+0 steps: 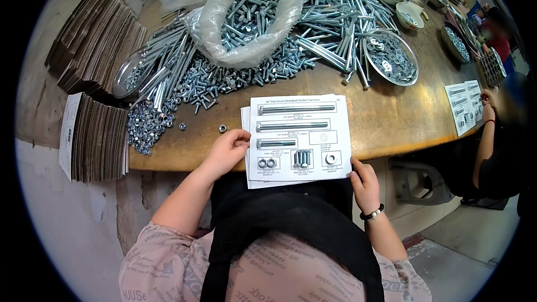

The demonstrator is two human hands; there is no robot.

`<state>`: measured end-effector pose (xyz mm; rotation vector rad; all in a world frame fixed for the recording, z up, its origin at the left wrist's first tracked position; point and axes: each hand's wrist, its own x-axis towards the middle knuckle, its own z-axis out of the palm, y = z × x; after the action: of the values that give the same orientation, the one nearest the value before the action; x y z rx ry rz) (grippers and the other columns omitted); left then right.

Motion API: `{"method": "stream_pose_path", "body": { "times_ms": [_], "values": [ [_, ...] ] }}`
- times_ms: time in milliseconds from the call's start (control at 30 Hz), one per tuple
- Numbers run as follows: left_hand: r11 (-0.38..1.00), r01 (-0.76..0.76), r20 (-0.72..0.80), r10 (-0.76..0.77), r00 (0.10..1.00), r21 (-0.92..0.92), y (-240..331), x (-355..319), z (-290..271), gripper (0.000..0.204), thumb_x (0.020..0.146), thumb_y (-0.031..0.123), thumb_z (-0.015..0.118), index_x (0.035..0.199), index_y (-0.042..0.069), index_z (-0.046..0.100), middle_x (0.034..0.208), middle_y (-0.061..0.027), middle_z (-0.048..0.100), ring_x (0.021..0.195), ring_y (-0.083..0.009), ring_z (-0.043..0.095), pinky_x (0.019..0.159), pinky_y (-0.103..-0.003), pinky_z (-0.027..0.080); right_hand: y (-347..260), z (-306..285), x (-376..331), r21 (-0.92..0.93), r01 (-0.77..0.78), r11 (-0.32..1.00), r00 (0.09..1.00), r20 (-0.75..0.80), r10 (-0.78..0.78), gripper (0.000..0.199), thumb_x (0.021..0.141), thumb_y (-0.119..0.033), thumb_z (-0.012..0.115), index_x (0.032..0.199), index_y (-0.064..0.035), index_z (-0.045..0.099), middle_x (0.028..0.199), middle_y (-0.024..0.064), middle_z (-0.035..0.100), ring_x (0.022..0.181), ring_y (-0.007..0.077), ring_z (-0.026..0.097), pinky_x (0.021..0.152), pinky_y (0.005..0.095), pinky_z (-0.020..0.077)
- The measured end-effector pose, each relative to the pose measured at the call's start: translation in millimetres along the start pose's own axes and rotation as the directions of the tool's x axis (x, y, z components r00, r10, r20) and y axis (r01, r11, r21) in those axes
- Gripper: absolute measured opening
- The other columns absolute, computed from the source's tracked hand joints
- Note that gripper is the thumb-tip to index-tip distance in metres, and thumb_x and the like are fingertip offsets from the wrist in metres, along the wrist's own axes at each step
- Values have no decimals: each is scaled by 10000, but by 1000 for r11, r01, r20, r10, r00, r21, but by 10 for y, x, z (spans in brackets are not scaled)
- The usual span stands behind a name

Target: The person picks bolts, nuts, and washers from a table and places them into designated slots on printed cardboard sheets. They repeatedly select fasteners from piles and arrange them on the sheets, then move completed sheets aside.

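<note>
A stack of white printed sheets (302, 174) lies over the table's front edge, before my body. Within its printed boxes appear long bolts (296, 108), short bolts (301, 159), a pair of nuts (267, 163) and a washer (331, 158); one box shows only a pale ring outline. My left hand (230, 148) grips the left edge with its fingertips. At the lower right corner, my right hand (364, 182), with a beaded bracelet at the wrist, pinches the edge. A loose nut (223, 128) sits just beyond my left hand.
Heaped bolts (224, 75) surround an open plastic bag (246, 59). Nuts (146, 128) spread left, near stacked cardboard (100, 137). A metal dish of washers (391, 59) and bowls (410, 15) stand right. A co-worker's hand (488, 100) holds a similar sheet (463, 106) at far right.
</note>
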<state>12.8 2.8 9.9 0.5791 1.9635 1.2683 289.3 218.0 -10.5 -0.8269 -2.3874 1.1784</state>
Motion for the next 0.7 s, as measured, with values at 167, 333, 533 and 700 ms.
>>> {"method": "stream_pose_path", "body": {
  "times_ms": [167, 333, 533, 700],
  "values": [
    [993, 103, 60, -100, 993, -56, 67, 38, -57, 229, 811, 10, 509, 1034, -37, 535, 960, -82, 589, 875, -136, 568, 780, -247, 454, 18, 25, -21, 37, -33, 999, 999, -8, 33, 367, 807, 3, 521, 1174, -8, 529, 859, 76, 520, 794, 168, 513, 737, 265, 424],
    [962, 203, 88, -189, 978, -183, 138, 64, -118, 223, 801, 6, 499, 1016, -33, 540, 947, -87, 586, 843, -136, 573, 746, -239, 460, 51, 40, -26, 137, -115, 984, 993, -3, 117, 352, 822, -27, 528, 1174, -19, 537, 861, 73, 537, 781, 163, 520, 701, 264, 430],
    [961, 243, 131, -226, 965, -132, 203, 120, -67, 239, 797, -2, 493, 1032, -36, 522, 969, -91, 569, 856, -144, 579, 742, -241, 467, 97, 27, -62, 542, -390, 744, 908, 93, 409, 338, 879, -63, 486, 1212, -11, 513, 941, 12, 527, 759, 68, 490, 642, 194, 407],
    [952, 259, 195, -227, 954, -160, 246, 173, 62, 254, 800, -9, 485, 1051, -28, 512, 988, -92, 557, 893, -150, 581, 736, -237, 480, 129, -81, -74, 536, -386, 750, 897, 31, 440, 330, 856, -38, 510, 1183, 0, 534, 944, 33, 516, 816, 93, 498, 704, 218, 420]
  ]
}}
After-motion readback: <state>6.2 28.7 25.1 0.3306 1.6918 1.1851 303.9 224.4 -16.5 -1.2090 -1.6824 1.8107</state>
